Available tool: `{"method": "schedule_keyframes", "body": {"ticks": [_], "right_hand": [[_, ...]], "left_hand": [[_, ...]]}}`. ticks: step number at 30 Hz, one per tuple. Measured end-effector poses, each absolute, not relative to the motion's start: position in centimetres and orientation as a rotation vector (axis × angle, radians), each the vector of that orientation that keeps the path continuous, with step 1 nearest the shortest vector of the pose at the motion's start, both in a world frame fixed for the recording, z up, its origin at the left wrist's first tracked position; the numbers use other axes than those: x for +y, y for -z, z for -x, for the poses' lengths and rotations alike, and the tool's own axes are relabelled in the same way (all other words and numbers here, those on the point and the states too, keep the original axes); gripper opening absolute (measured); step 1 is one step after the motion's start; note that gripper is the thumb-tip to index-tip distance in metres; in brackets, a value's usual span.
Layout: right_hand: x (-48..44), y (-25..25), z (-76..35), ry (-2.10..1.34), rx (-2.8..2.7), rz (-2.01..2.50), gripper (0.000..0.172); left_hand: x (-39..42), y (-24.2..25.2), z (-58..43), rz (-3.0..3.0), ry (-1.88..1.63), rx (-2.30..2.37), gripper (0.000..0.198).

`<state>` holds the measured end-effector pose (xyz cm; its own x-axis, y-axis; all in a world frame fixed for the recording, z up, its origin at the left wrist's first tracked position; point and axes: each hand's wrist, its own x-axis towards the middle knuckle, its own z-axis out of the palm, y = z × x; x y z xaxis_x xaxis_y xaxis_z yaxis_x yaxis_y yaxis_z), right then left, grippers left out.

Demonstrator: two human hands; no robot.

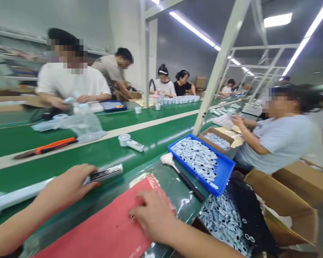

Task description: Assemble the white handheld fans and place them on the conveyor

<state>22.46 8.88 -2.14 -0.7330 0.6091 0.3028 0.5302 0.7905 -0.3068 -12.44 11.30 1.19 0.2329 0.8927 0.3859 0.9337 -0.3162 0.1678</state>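
My left hand reaches over the green conveyor belt, its thumb and fingers around one end of a white bar-shaped device with a dark glossy panel. The device's free end points right. Over a red mat, my right hand is loosely bent with its fingers apart. A small bright spot shows at one fingertip; I cannot tell what it is. Right of the mat lies a mallet with a pale head and black handle. Under my left forearm a long white piece lies on the belt.
A blue tray of small white parts stands at the table edge, beside a small carton. Below are more white parts and open cardboard boxes. Orange-handled pliers and a white round-headed device lie across. A co-worker sits right.
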Motion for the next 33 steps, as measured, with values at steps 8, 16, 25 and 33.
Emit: {"method": "schedule_keyframes", "body": {"ticks": [8,16,25,33], "right_hand": [[9.1,0.6,-26.2,-0.528,-2.593,0.809,0.015],[6.8,-2.4,-27.3,-0.589,-2.562,0.643,0.020],[7.8,-2.3,-22.0,-0.518,-2.584,0.603,0.020],[8.0,-2.3,-21.3,-0.716,-2.576,0.592,0.018]], "left_hand": [[-0.7,-7.6,3.9,2.353,0.439,-2.010,0.024],[-2.0,-4.7,-0.6,2.445,0.352,-2.039,0.019],[-2.3,-4.1,-1.0,2.571,0.732,-2.046,0.044],[-2.5,-3.4,-1.8,2.512,0.995,-2.112,0.017]]}}
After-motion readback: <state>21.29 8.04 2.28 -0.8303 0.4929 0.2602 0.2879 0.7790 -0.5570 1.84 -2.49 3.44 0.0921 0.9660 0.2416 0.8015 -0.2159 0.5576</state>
